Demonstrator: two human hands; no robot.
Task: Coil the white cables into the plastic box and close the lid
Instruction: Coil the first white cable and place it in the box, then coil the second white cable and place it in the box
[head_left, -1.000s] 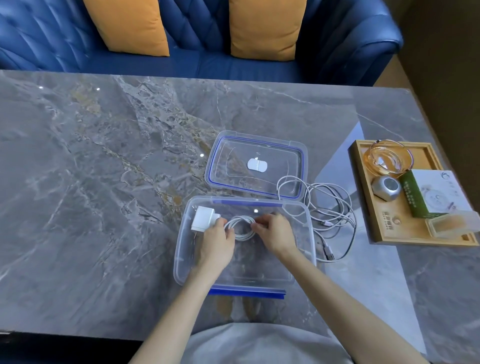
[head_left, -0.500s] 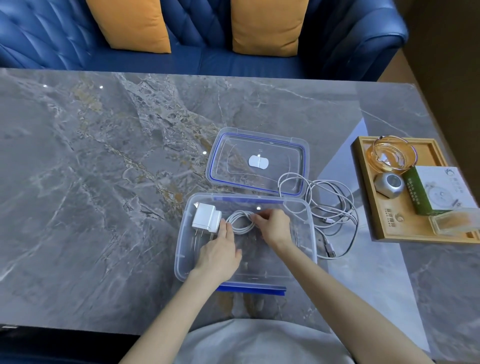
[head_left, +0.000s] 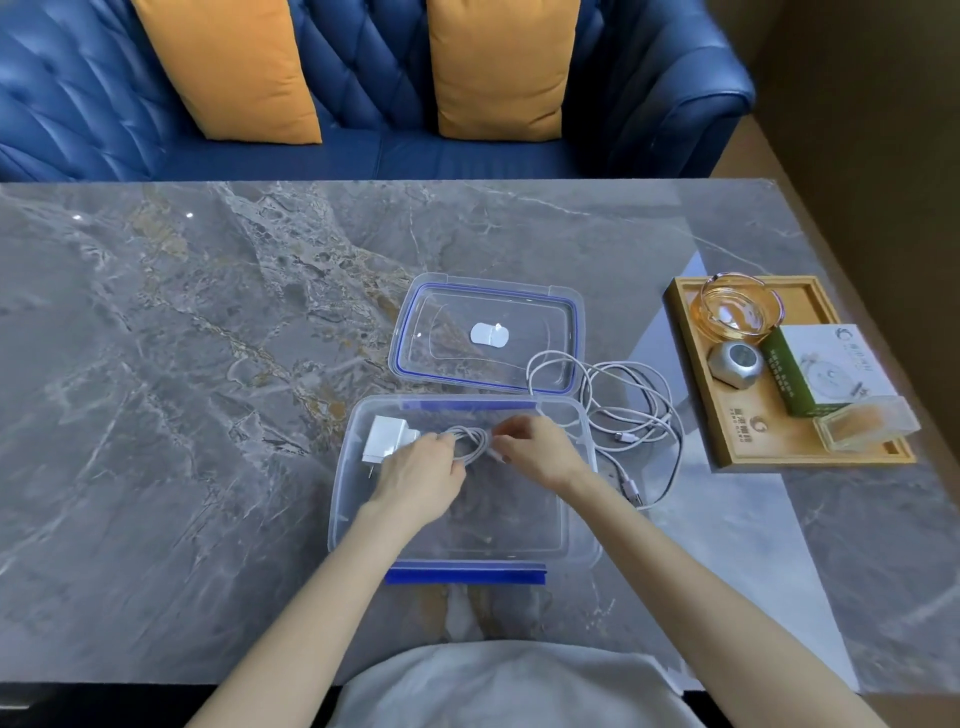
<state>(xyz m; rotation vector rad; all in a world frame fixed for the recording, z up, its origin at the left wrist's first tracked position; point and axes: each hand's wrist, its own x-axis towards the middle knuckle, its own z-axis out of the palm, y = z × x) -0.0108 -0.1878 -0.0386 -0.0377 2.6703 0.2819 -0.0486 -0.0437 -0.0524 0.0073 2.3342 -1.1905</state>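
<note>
The clear plastic box with blue clips sits open in front of me. Its lid lies upside down just behind it. Inside the box, at the back left, lies a white charger plug with a small coil of white cable beside it. My left hand rests on the left side of the coil. Fingers of my right hand pinch its right side. A second, loose tangle of white cable lies on the table to the right of the box, partly over the lid's corner.
A wooden tray at the right holds a glass bowl, a small silver gadget, a green-and-white carton and a clear container. A blue sofa with orange cushions stands behind the marble table.
Both hands stay inside the box on the small coil. The charger plug has settled flatter at the back left, and my hands have shifted slightly around the coil.
</note>
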